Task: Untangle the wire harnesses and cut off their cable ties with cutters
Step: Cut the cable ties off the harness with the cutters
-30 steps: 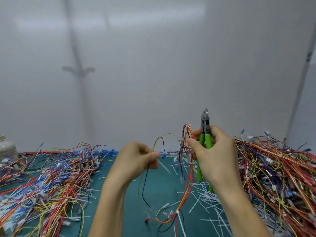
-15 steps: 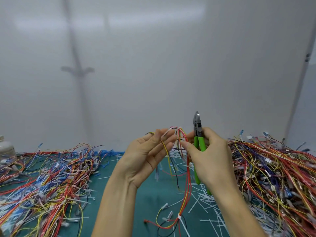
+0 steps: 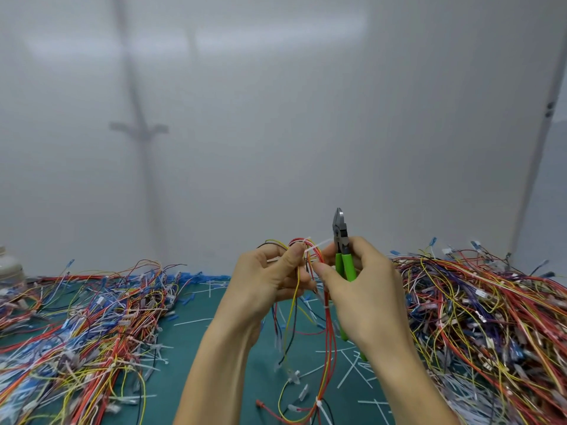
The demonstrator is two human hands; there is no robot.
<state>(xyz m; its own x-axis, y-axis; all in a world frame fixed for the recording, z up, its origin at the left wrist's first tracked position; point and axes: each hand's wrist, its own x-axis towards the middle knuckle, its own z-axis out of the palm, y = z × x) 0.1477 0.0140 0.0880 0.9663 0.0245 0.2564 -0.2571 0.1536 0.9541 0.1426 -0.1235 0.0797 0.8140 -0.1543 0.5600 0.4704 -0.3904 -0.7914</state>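
Pinching the looped top of a thin-wired harness (image 3: 329,332) raised over the mat (image 3: 190,348), left hand (image 3: 267,280) sat close against right hand (image 3: 359,289); right clamped green-handled cutters (image 3: 340,231), steel tip up, probably parked clear while fingers sorted strands; stiff white cable tie (image 3: 319,243) jutted out; tangled piles (image 3: 491,308) flanked both.

A green desk (image 3: 199,305) lies under the fingers (image 3: 325,271). A plain white wall (image 3: 276,118) stands behind them. A white jar (image 3: 9,268) sits far to their left on the desk.
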